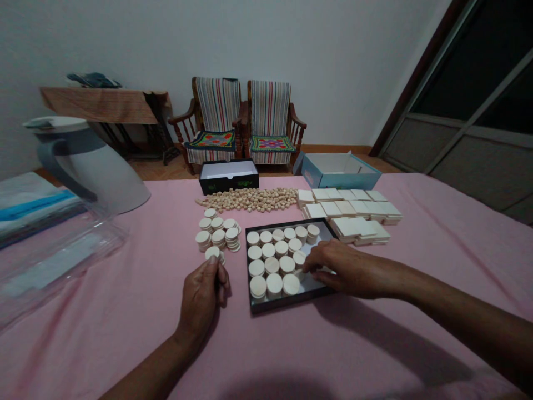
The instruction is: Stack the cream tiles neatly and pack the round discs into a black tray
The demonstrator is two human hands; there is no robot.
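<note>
A black-rimmed shallow tray (272,304) holds rows of stacked round wooden discs (273,283), with its white floor showing at the right. My right hand (343,268) reaches over the tray's right side, its fingers closed at a disc low beside the stacks; the fingertips partly hide it. Left of the tray, more stacks of wooden discs (218,236) stand on the pink cloth. My left hand (205,294) is closed at the nearest of these stacks, the thumb on its top disc and the other fingers curled behind.
Small wooden beads (254,199) lie heaped behind the tray. Square wooden pieces (358,228) are piled to its right. A black box (229,183) and a blue box (341,178) stand farther back. At the left are a jug (104,172) and a clear plastic container (62,266).
</note>
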